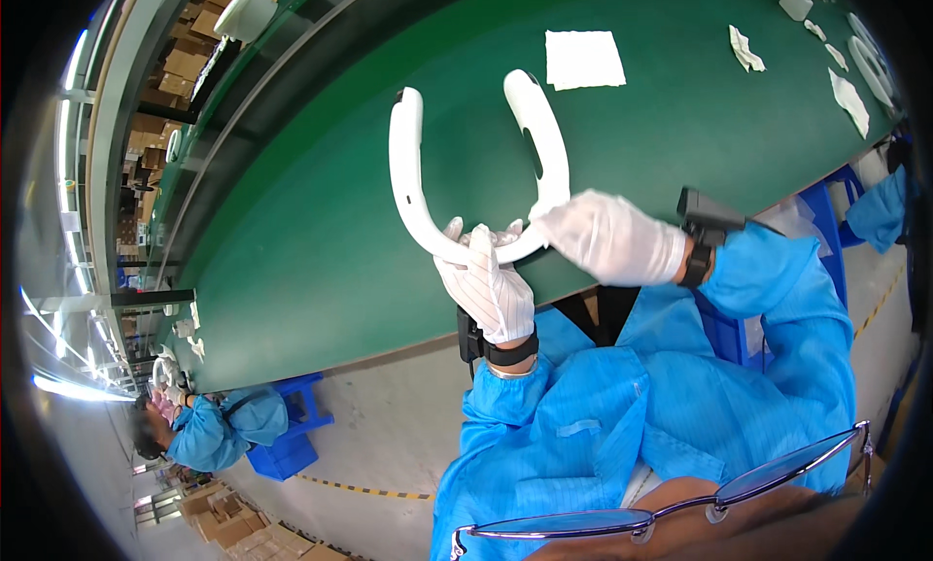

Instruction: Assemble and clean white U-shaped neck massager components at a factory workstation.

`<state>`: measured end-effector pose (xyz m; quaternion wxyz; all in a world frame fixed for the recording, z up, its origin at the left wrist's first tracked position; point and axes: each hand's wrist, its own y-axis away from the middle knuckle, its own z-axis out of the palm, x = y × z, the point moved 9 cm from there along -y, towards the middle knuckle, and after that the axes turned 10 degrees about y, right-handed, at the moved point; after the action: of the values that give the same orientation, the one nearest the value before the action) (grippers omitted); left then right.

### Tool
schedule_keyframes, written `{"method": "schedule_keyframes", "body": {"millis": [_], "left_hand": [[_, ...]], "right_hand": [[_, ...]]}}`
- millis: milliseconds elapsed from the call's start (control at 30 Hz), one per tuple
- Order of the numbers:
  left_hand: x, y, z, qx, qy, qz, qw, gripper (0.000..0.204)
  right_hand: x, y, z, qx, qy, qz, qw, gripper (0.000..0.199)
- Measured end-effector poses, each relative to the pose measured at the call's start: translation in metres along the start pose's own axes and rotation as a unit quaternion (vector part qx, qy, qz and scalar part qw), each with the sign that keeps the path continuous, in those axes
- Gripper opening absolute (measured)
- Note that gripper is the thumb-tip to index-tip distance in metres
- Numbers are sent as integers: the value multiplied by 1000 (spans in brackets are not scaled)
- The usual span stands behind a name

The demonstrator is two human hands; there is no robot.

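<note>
A white U-shaped neckband device [403, 172] is held at the near edge of the green bench, its two rounded ends pointing away from me. Dark patches show at the left tip and along the inner side of the right arm. My left hand [489, 281], in a white striped glove, grips the bottom of the curve, thumb and fingers wrapped round it. My right hand [612, 238], also gloved, is closed against the right side of the curve. Its fingertips are slightly blurred, and whatever they pinch is hidden.
A folded white cloth [585, 59] lies beyond the device. Crumpled white wipes [745, 49] and more white curved parts [868, 70] lie at the far right. A co-worker in blue [219, 430] sits at the bench's left end. A blue stool [719, 333] stands by me.
</note>
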<state>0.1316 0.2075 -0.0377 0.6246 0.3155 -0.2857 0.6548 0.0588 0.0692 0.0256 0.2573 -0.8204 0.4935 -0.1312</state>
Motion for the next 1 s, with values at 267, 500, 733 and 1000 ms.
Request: {"method": "schedule_keyframes", "body": {"millis": [267, 500, 733, 1000], "left_hand": [[-7, -2, 1, -1, 23, -21, 999, 40], [12, 3, 16, -33, -54, 42, 997, 34], [11, -1, 18, -42, -87, 33, 995, 35], [27, 20, 28, -134, -235, 86, 959, 34]], "right_hand": [[62, -29, 12, 14, 89, 0, 996, 30], [110, -34, 5, -8, 8, 77, 997, 24], [69, 4, 3, 44, 49, 3, 998, 35], [57, -25, -21, 32, 58, 34, 997, 35]]}}
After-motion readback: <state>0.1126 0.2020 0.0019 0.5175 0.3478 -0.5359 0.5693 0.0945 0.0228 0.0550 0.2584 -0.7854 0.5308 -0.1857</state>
